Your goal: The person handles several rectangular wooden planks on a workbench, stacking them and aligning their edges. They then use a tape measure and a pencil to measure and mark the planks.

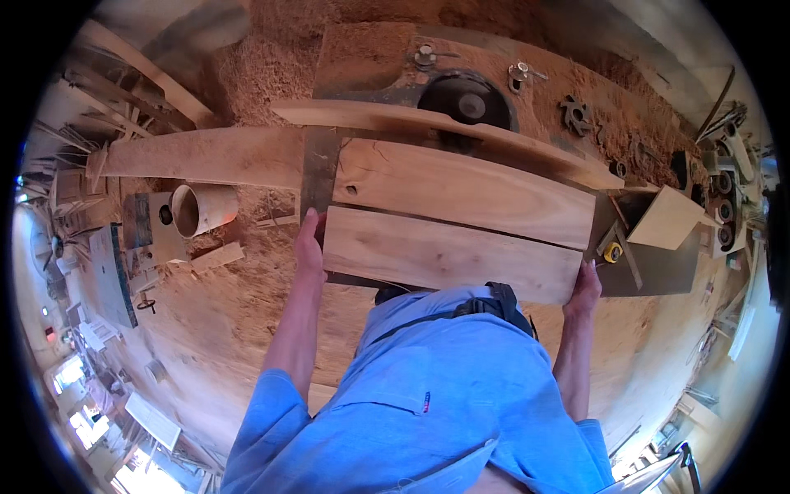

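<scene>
Two pale wooden boards lie side by side on the dark machine table (666, 276), with a narrow gap between them. The far board (469, 185) has a small dark knot near its left end. My left hand (309, 249) is closed around the left end of the near board (453, 253), its fingers partly hidden. At that board's right end, my right hand (583, 288) grips the edge, with the fingers mostly out of sight underneath. The near board's front edge lies close to my waist.
Behind the boards runs a long wooden fence (395, 120), with a round black machine part (467, 103) beyond it. A yellow tape measure (612, 252) and a square wood panel (668, 218) sit at right. Left are a white bucket (206, 209), offcuts (218, 258) and sawdust.
</scene>
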`<action>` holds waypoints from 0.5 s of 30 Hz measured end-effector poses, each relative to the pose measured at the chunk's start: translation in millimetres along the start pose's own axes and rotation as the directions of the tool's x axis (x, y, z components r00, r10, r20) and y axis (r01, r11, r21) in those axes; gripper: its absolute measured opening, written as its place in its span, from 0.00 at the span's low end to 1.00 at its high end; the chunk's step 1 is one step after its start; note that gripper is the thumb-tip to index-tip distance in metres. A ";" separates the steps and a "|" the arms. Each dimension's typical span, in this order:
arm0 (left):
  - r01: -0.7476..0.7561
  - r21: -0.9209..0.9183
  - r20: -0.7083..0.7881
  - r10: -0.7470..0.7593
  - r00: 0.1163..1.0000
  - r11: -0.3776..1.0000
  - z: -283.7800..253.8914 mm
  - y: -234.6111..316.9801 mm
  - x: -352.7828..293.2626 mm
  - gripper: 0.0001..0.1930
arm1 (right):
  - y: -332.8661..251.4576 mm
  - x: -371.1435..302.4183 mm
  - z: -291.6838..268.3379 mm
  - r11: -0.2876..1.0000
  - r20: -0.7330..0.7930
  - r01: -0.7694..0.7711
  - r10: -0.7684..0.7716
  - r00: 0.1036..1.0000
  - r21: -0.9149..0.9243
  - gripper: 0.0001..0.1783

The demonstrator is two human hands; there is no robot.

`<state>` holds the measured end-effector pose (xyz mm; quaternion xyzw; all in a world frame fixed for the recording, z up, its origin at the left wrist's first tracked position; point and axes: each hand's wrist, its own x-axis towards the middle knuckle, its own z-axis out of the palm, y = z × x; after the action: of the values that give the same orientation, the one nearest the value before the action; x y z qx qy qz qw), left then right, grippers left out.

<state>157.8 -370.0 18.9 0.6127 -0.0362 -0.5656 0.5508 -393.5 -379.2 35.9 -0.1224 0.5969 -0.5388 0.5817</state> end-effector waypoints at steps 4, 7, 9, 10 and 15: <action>-0.009 0.066 -0.014 0.010 1.000 0.998 13.1 4.6 4.4 0.27 | -9.6 8.0 10.7 0.996 0.042 0.004 0.000 0.999 -0.085 0.25; -0.085 0.155 0.054 0.077 0.996 0.984 8.4 2.0 11.5 0.27 | -7.3 12.5 4.0 0.976 0.052 0.034 -0.023 0.998 -0.216 0.27; -0.213 0.247 0.145 0.182 0.973 0.945 4.0 -0.9 18.7 0.29 | -7.0 11.4 3.9 0.965 0.077 0.059 -0.040 0.996 -0.254 0.29; -0.194 0.105 0.214 0.169 0.962 0.975 13.7 5.6 20.9 0.28 | -6.9 14.2 0.6 0.952 0.068 0.072 -0.054 0.996 -0.297 0.29; -0.529 0.232 0.510 0.361 0.780 0.816 40.2 43.6 75.3 0.29 | -40.4 19.8 35.1 0.976 0.306 0.028 0.040 0.951 -0.214 0.30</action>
<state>180.5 -462.8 10.8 0.5310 -0.4106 -0.5238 0.5245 -389.7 -427.8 65.6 -0.2658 0.5539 -0.4434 0.6526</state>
